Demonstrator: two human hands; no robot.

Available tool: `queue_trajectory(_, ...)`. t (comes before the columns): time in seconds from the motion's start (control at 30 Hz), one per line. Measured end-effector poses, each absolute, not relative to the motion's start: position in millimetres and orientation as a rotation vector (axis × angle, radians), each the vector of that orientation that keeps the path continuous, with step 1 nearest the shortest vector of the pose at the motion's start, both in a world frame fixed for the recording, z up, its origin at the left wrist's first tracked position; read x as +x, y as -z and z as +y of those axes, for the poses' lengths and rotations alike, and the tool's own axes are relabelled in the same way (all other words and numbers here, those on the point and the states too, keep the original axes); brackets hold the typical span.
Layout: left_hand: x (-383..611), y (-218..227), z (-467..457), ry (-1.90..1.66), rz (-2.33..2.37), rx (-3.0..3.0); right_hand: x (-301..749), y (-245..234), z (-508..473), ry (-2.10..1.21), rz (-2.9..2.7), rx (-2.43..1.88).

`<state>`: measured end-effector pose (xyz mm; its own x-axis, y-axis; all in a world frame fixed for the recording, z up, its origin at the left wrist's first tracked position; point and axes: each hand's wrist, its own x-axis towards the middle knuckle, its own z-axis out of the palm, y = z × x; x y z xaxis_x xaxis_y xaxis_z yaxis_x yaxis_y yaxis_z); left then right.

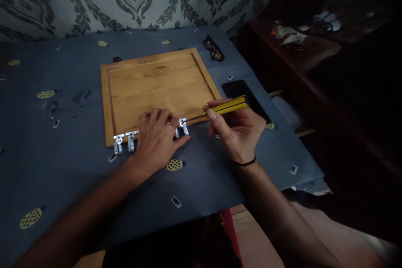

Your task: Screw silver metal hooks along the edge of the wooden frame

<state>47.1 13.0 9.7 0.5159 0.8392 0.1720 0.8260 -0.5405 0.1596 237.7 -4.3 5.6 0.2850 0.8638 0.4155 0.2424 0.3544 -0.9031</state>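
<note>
A wooden board (157, 86) with a raised frame lies on the table, metal double hooks (131, 140) along its near edge. My left hand (157, 138) rests over that edge, its index finger and thumb around a hook (184, 127) towards the right end; the palm hides part of the row. Between the thumb and fingers of my right hand (237, 127) is a screwdriver (228, 106) with a yellow and black handle. Its thin shaft points left, with the tip at the top of that hook. Whether the tip sits in a screw is too small to tell.
A black phone (238, 88) lies right of the board, partly behind my right hand. Glasses (214, 48) lie at the far right. Small screws (74, 116) and a plastic bag (80, 97) are on the left of the blue tablecloth (78, 167). A brown wooden piece of furniture (301, 65) stands at right.
</note>
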Motion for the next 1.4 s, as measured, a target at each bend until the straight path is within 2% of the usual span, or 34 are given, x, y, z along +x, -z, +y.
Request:
queue_trajectory(0.43, 51.8, -19.2, 13.2, -0.198, 1.482, 2.626, 239.7, -33.0, 6.5, -0.695, -1.456, -1.222)
queue_trajectory(1.1, 48.7, -20.1, 12.5, -0.224, 1.437, 2.575, 232.0, -30.6, 13.4, -0.837, -1.389, -1.115)
queue_trajectory(1.4, 47.7, -17.4, 11.8, -0.246, 1.43, 2.572, 228.2, -29.4, 7.5, -0.688, -1.399, -1.131)
